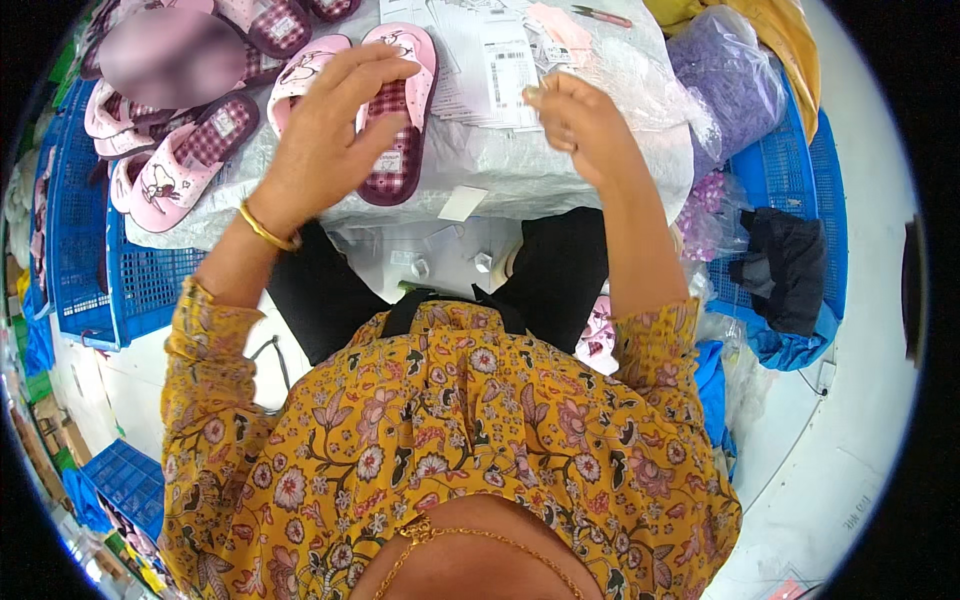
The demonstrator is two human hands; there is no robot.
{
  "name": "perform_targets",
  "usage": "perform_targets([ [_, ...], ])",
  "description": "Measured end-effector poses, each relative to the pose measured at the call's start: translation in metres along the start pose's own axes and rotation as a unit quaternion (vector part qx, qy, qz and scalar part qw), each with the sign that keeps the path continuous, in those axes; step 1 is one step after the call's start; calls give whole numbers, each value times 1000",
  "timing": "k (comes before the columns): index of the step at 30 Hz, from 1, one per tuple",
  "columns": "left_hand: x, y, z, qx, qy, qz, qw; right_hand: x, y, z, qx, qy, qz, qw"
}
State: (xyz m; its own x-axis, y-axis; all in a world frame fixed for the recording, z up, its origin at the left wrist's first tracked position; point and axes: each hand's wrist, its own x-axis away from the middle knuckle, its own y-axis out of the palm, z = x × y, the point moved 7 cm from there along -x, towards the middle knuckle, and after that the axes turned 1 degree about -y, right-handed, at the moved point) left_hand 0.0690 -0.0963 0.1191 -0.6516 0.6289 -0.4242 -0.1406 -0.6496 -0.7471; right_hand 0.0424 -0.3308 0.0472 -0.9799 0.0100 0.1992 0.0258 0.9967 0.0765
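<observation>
My left hand (325, 135) lies over a pair of pink slippers, fingers stretched and thumb apart. Under its fingers is the right-hand slipper (392, 180), with a plaid maroon insole and a small white label near the heel. The other slipper (293, 82) of the pair is partly covered by the hand. Above the table's right part, my right hand (585, 130) is closed in a pinch. Something small and pale shows at its fingertips, too small to name. Printed white paper slips (508, 75) lie just left of that hand.
More pink slippers (190, 165) crowd the table's left side. Small scissors (602, 16) lie at the far edge. Blue plastic crates (150, 285) flank the table, the right one holding a bag of purple material (725, 80) and a dark cloth (785, 270). A white sheet (650, 170) covers the tabletop.
</observation>
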Motion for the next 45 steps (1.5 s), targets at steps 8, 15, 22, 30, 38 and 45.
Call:
perform_targets([
  [8, 23, 108, 6, 561, -337, 29, 756, 66, 32, 27, -12, -20, 1, 1000],
  [15, 28, 113, 4, 520, -313, 1, 795, 88, 14, 2, 159, -190, 163, 955],
  [22, 34, 111, 22, 478, -276, -86, 829, 89, 19, -1, 251, -225, 178, 925],
  [30, 30, 113, 27, 376, -192, -120, 899, 96, 18, 8, 252, -213, 148, 932],
  [38, 33, 111, 34, 347, -155, -111, 918, 106, 20, -2, 314, -264, 168, 896],
  [45, 36, 111, 46, 381, -187, -86, 901, 111, 24, -1, 315, -286, 165, 890],
])
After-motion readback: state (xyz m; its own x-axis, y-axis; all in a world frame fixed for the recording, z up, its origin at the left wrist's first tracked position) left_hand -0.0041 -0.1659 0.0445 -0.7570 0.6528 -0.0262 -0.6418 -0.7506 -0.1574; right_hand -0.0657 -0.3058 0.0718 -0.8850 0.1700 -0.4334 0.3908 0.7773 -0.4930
